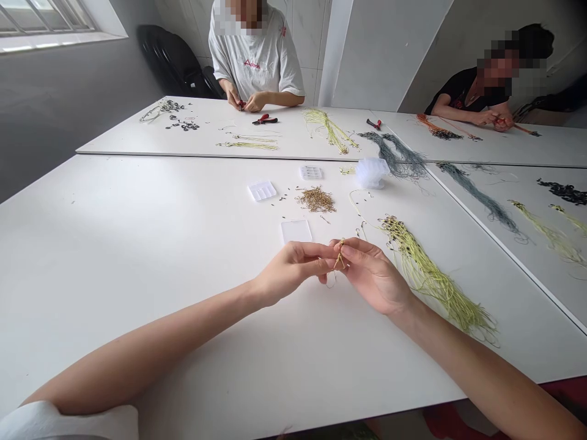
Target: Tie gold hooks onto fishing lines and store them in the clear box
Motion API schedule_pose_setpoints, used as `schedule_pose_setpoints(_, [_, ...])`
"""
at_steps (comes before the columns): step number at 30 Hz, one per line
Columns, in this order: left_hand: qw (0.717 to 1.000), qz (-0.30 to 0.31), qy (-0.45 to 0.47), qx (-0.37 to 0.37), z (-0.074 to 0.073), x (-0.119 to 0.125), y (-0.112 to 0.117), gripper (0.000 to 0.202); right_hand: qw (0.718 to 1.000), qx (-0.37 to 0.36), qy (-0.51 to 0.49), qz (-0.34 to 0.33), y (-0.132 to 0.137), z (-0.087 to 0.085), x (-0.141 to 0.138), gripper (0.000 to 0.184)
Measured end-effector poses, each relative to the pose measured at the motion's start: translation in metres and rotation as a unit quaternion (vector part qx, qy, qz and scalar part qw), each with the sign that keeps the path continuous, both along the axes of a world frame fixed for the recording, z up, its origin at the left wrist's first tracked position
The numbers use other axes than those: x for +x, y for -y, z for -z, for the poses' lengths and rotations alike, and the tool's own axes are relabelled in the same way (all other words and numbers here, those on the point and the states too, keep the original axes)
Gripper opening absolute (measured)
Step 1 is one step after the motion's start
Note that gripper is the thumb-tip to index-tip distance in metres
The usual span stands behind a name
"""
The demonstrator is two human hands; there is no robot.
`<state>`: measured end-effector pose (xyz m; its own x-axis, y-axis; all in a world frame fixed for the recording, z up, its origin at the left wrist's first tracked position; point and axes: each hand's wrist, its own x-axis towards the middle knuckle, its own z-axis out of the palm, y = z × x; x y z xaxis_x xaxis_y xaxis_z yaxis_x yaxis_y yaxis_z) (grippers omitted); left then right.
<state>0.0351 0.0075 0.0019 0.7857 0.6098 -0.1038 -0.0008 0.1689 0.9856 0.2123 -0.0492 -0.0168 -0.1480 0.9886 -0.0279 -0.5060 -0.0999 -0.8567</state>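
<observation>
My left hand (293, 266) and my right hand (373, 272) meet above the white table. Their fingertips pinch small gold hooks (339, 261), whose exact shape is partly covered by the fingers. A thin curved wire hangs just below. Beyond my hands lies a pile of small gold metal pieces (316, 199). Right behind my fingers is a clear flat plastic lid or tray (296, 231). To the right of my right hand, a bundle of yellow-green cords (426, 269) with dark hooks at its far end stretches along the table.
Clear compartment boxes (262, 190) and a clump of clear plastic bags (372, 173) stand farther back. Across the table, one person works near red-handled pliers (265, 120); another handles orange cords at the far right. Grey-green cord bundles (481, 192) lie on the right.
</observation>
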Motion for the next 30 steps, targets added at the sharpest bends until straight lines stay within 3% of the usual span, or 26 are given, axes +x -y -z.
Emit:
schedule_pose_setpoints(8, [0.999,0.042,0.005,0.001,0.003,0.001,0.002,0.013,0.998,-0.004,-0.017,-0.059,0.001,-0.006,-0.004,0.014])
schedule_pose_setpoints(16, [0.998,0.036,-0.046,0.020,-0.004,-0.002,-0.008,0.022,0.999,-0.022,0.031,-0.005,0.000,0.002,0.002,0.009])
schedule_pose_setpoints(22, [0.996,0.085,0.007,0.014,-0.003,-0.001,-0.006,0.016,0.999,-0.024,0.035,-0.016,0.000,0.001,0.002,0.008])
schedule_pose_setpoints(24, [0.997,0.061,-0.020,0.032,-0.004,-0.001,-0.006,0.016,0.999,-0.028,0.038,-0.009,0.001,0.000,0.002,0.007])
schedule_pose_setpoints(28, [0.984,-0.063,-0.105,0.127,-0.014,-0.006,-0.010,0.019,0.996,-0.035,0.072,0.046,0.001,0.002,0.001,0.002])
schedule_pose_setpoints(30, [0.972,-0.070,-0.134,0.180,-0.021,-0.009,-0.010,0.019,0.994,-0.034,0.086,0.056,0.001,0.002,0.000,0.001])
